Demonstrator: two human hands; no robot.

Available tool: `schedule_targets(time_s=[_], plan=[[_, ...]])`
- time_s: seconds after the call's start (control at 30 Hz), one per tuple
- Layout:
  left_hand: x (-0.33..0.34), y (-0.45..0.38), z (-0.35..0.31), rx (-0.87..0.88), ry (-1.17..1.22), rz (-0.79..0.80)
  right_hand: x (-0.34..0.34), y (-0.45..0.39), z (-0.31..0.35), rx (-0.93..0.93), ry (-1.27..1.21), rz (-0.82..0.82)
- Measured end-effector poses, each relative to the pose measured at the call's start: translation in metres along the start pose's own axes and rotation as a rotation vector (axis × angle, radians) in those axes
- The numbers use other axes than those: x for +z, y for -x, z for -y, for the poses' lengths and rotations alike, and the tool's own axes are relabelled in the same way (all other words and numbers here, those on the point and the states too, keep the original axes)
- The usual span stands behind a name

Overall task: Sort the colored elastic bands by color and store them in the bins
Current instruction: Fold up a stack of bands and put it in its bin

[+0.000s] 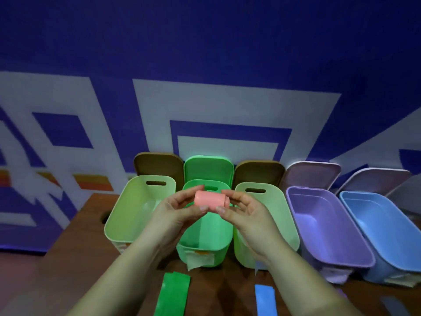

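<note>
Here a wooden table point(75, 242) carries a row of five open bins: pale green point(127, 215), bright green point(205, 238), pale green point(284, 215), purple point(323, 226) and blue point(385, 229) from left to right. Above the bright green one, the left hand point(175, 215) and right hand point(246, 213) pinch a rolled pink band point(210, 201) between fingertips and thumbs. Nearer lie a flat green band point(172, 295) and a blue band point(265, 299).

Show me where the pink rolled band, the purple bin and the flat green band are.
pink rolled band point(210, 201): head view, on the middle of the roll held between both hands.
purple bin point(296, 226): head view, on its left inner wall.
flat green band point(173, 293): head view, on the strip's middle, on the table.
</note>
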State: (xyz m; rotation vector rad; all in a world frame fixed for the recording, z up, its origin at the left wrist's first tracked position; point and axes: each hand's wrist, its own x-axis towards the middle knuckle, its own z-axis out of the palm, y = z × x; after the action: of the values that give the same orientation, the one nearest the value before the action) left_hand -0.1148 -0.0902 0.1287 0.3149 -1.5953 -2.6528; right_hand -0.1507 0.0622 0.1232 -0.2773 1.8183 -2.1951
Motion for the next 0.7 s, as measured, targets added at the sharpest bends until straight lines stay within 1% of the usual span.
schedule_targets(time_s=[0.1,0.23,0.37,0.7], plan=[[-0.024,-0.002,-0.017,-0.028,-0.011,-0.027,0.028,-0.012,-0.003,0.016,0.015,0.005],[-0.065,-0.007,-0.031,-0.073,0.07,-0.088,0.067,-0.03,-0.017,0.04,0.05,0.014],[-0.106,-0.017,-0.038,-0.098,0.103,-0.147,0.104,-0.049,-0.033,0.074,0.075,0.017],[-0.182,-0.073,-0.04,-0.109,0.118,-0.24,0.162,-0.116,-0.074,0.142,0.211,-0.027]])
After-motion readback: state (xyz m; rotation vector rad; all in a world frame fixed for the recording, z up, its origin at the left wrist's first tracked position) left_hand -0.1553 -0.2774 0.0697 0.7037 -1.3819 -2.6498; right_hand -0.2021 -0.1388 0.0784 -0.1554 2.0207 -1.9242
